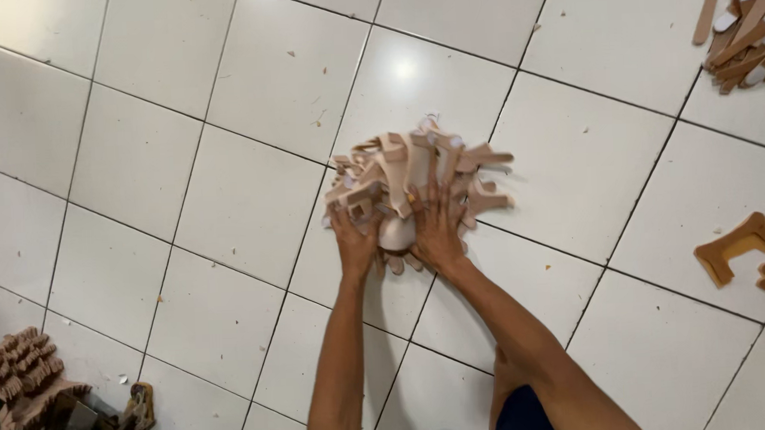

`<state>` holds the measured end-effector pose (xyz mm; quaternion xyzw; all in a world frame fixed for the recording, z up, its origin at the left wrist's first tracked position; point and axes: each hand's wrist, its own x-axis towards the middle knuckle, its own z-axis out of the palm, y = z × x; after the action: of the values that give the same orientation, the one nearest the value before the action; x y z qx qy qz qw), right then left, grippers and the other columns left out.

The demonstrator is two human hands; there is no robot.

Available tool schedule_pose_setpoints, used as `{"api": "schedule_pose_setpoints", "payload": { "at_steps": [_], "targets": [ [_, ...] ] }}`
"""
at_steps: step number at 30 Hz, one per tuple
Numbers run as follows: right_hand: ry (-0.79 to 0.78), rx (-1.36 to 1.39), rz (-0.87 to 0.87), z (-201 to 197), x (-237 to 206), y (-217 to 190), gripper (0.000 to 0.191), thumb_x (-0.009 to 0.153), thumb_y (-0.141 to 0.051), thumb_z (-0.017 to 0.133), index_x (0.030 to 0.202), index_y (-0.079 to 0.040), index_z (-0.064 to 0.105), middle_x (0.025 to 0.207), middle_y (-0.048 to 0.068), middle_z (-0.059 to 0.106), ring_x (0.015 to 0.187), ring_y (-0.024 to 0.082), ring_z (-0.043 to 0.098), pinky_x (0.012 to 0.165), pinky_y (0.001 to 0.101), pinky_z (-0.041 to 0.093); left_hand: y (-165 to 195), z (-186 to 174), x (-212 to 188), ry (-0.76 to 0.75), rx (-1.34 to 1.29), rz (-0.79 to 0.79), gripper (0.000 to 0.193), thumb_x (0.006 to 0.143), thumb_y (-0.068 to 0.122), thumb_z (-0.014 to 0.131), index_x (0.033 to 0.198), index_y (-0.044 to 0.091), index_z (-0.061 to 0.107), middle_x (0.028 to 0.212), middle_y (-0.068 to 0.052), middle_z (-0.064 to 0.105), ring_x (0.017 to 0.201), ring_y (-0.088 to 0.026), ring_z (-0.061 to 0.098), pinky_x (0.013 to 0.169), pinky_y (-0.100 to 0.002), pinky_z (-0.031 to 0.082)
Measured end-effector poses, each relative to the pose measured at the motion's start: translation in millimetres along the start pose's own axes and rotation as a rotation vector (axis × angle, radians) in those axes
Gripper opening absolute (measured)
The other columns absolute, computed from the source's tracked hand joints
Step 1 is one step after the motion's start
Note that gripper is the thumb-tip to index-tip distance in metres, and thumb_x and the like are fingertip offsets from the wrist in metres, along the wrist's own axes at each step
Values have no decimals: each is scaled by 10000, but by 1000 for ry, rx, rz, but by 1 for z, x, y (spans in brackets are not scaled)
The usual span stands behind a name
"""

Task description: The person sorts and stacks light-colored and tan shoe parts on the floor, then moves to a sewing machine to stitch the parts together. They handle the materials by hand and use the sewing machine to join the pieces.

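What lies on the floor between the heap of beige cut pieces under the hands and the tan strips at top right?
Only bare white floor tiles, in the head view.

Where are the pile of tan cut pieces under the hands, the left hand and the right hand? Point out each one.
Pile of tan cut pieces (pixel 415 166): head view, on the upper middle of the heap.
Left hand (pixel 355 242): head view, on the back of the hand.
Right hand (pixel 439 230): head view, on the back of the hand.

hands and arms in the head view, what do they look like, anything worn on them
Both forearms are bare up to the bottom edge of the view, with no sleeves showing. The left hand and right hand wear no gloves, and no watch or bracelet shows at either wrist. Rings cannot be made out. A bit of dark blue clothing shows below the right arm.
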<state>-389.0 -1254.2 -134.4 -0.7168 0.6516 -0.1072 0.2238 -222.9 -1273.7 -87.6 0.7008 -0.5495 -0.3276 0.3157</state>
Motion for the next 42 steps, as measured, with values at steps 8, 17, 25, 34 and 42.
{"api": "schedule_pose_setpoints", "payload": {
  "at_steps": [8, 17, 25, 34, 42],
  "targets": [
    [-45, 17, -250, -15, 76, -26, 1404, 623, -470, 901, 1632, -134, -16, 1677, 290, -36, 1509, 566, 73, 1068, 817, 262, 2, -20, 20, 285, 0, -131, 782, 876, 373, 840, 1361, -56, 402, 1610, -299, 207, 1505, -465, 293, 1191, -485, 357],
    [-370, 123, -594, -7, 87, -108, 1472, 543, -572, 937, 1579, -95, 7, 1636, 318, -2, 1493, 530, 145, 1170, 598, 277, -8, -83, -8, 610, 333, 140, 701, 978, 301, 613, 1541, 7, 316, 1710, -119, 193, 1600, -405, 195, 1291, -607, 177],
    [-164, 234, -605, 6, 76, -97, 981, 829, -635, 710, 1578, -85, 398, 1620, 191, 405, 1484, 424, 409, 1250, 546, 381, 26, -69, 44, 1, 754, 333, 432, 1050, 451, 421, 1401, 266, 592, 1683, -121, 315, 1597, -377, 118, 1197, -725, -65],
    [-408, -252, -632, 2, 64, -72, 1069, 714, -699, 819, 1477, -88, 387, 1653, 294, 95, 1501, 473, 141, 1157, 669, 209, -2, -83, 42, -141, 974, 345, 617, 970, 682, 350, 1476, 368, 510, 1688, -95, 190, 1562, -351, -8, 1135, -740, -152],
    [-681, -461, -816, 45, 77, -173, 1017, 773, -532, 822, 1555, -172, 279, 1670, 157, 113, 1528, 384, 210, 1153, 671, 289, -71, -181, 6, -79, 1068, 253, 636, 946, 720, 450, 1493, 400, 502, 1704, -64, 250, 1591, -332, 31, 1173, -737, -123]
  ]
}}
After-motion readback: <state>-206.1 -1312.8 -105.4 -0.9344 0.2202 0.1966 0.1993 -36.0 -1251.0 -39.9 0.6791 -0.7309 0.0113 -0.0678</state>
